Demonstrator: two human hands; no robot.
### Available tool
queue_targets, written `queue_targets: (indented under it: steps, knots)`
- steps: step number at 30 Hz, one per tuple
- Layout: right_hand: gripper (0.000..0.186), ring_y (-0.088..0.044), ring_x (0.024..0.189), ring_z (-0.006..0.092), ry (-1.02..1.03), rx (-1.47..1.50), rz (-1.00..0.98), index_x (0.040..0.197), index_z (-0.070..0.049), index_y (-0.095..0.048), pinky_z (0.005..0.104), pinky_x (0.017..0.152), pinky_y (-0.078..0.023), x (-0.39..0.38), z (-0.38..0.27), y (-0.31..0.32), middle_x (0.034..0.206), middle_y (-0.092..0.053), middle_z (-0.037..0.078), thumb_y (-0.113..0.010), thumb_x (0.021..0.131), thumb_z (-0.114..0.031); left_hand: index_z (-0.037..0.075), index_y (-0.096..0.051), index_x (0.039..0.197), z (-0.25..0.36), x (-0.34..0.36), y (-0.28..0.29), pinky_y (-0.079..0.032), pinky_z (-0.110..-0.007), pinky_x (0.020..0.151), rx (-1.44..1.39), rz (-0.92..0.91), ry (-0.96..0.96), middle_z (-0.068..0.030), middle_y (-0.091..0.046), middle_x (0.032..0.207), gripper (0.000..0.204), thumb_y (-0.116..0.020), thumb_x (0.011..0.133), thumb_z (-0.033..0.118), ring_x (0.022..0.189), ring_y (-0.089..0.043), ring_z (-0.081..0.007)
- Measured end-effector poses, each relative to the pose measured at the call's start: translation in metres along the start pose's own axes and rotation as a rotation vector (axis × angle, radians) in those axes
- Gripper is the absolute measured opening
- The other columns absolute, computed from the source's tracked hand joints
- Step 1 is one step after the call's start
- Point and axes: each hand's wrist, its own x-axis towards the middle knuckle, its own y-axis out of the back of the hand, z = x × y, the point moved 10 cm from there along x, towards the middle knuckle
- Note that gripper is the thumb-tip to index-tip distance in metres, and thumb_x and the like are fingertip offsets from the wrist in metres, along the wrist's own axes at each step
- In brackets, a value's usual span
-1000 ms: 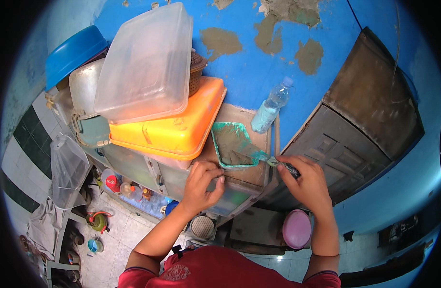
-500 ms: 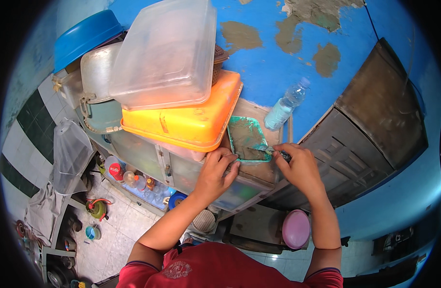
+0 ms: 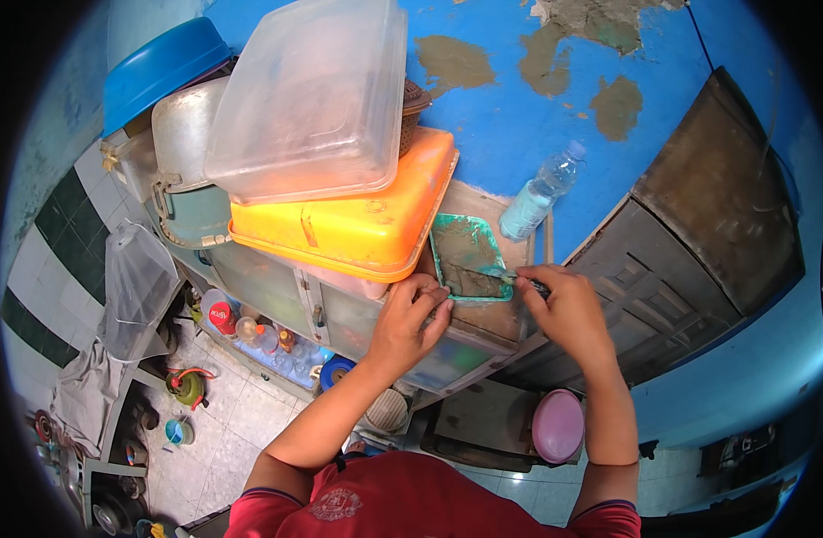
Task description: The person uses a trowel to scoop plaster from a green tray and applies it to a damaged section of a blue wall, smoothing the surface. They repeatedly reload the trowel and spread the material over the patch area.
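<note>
My right hand (image 3: 568, 309) grips the handle of a small spreading tool (image 3: 510, 277), whose blade is down in the grey paste of a green plastic tray (image 3: 440, 233) on the counter top. My left hand (image 3: 411, 318) is curled at the tray's near left corner and the counter edge; what its fingers hold is hidden. A plastic bottle (image 3: 528, 206), partly filled with pale turquoise, stands behind the tray's right side. An orange container (image 3: 340, 224) lies left of the tray, with a translucent box (image 3: 304, 99) on top.
Behind is a blue wall (image 3: 483, 134) with grey patches. A blue basin (image 3: 160, 67) and metal pot (image 3: 183, 125) are stacked left. A dark door-like panel (image 3: 636, 278) stands right. Below are bottles (image 3: 250, 332), a pink oval item (image 3: 558, 426) and floor tiles (image 3: 214, 457).
The view has shifted, so the counter sits higher and further right. My right hand's tool has sunk lower into the paste in the tray; my left hand stays at the tray's near corner.
</note>
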Motion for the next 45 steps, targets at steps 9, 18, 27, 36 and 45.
queue_targets:
  steps: [9, 18, 27, 36, 45]
  knots:
    - [0.021, -0.069, 0.076, 0.0364, 0.048, -0.06, 0.079, 0.108, -0.009, -0.075, 0.0469, 0.071, -0.055, 0.002, -0.001, -0.008, 0.091, -0.07, 0.014, -0.068, 0.095, -0.024, 0.001, -0.069, 0.101, 0.0, -0.001, -0.001, -0.052, -0.038, 0.078, 0.011, 0.007, -0.01, -0.0135, -0.063, 0.102, 0.023, -0.079, 0.08, -0.002, 0.092, -0.064, -0.0298]
    - [0.02, -0.07, 0.076, 0.0353, 0.059, -0.104, 0.069, 0.107, -0.01, -0.075, 0.0476, 0.069, -0.054, 0.005, 0.001, -0.018, 0.09, -0.069, 0.014, -0.066, 0.095, -0.024, 0.001, -0.068, 0.101, 0.0, 0.0, -0.004, -0.051, -0.04, 0.08, -0.003, 0.002, 0.0, -0.0128, -0.061, 0.101, 0.024, -0.079, 0.08, -0.002, 0.093, -0.062, -0.0318]
    - [0.022, -0.07, 0.08, 0.0353, 0.033, -0.1, 0.06, 0.106, -0.009, -0.074, 0.049, 0.07, -0.055, 0.017, -0.005, -0.021, 0.091, -0.069, 0.014, -0.064, 0.096, -0.027, -0.001, -0.067, 0.104, 0.0, -0.001, -0.006, -0.052, -0.036, 0.082, 0.034, -0.022, -0.011, -0.0159, -0.062, 0.104, 0.021, -0.076, 0.084, -0.005, 0.094, -0.064, -0.0297]
    - [0.022, -0.07, 0.079, 0.0355, 0.041, -0.045, 0.072, 0.103, -0.008, -0.075, 0.0475, 0.072, -0.054, 0.022, 0.011, -0.015, 0.088, -0.07, 0.015, -0.065, 0.096, -0.025, -0.002, -0.067, 0.102, 0.002, 0.0, -0.007, -0.053, -0.036, 0.081, 0.056, -0.018, -0.021, -0.0166, -0.062, 0.103, 0.019, -0.075, 0.085, -0.005, 0.095, -0.064, -0.0303]
    - [0.023, -0.07, 0.082, 0.036, 0.006, -0.057, 0.051, 0.104, -0.007, -0.077, 0.0465, 0.075, -0.054, 0.018, 0.015, -0.015, 0.09, -0.072, 0.017, -0.066, 0.095, -0.025, -0.003, -0.067, 0.102, 0.002, -0.002, -0.008, -0.053, -0.035, 0.081, 0.069, -0.019, -0.018, -0.0167, -0.063, 0.104, 0.019, -0.074, 0.085, -0.005, 0.095, -0.064, -0.0299]
